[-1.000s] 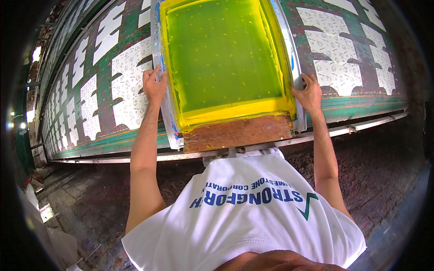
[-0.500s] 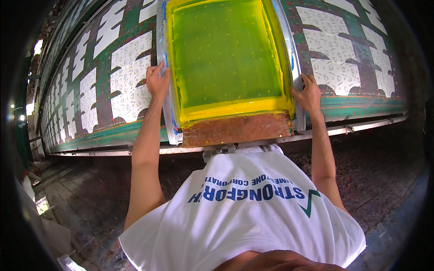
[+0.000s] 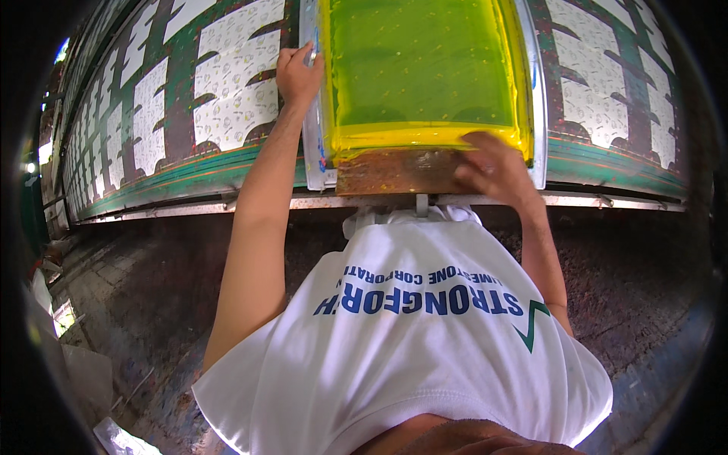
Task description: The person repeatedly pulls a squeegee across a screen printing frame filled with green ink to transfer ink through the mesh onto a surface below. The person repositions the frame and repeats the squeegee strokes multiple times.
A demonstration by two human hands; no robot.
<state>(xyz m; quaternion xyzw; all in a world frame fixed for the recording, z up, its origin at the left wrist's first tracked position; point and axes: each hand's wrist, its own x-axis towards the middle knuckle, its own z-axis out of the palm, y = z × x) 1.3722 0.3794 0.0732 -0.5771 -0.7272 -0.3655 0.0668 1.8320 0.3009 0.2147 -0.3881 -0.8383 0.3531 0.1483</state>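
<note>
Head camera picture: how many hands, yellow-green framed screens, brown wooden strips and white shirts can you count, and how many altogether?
Hands: 2 (left hand, right hand)
Yellow-green framed screen: 1
Brown wooden strip: 1
White shirt: 1
Total: 5

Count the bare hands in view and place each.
2: left hand on the silver frame's left rail; right hand, blurred, over the right end of the wooden board. Neither is hidden.

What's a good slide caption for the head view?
Left hand at the screen frame, right hand blurred over the brown board.
</note>
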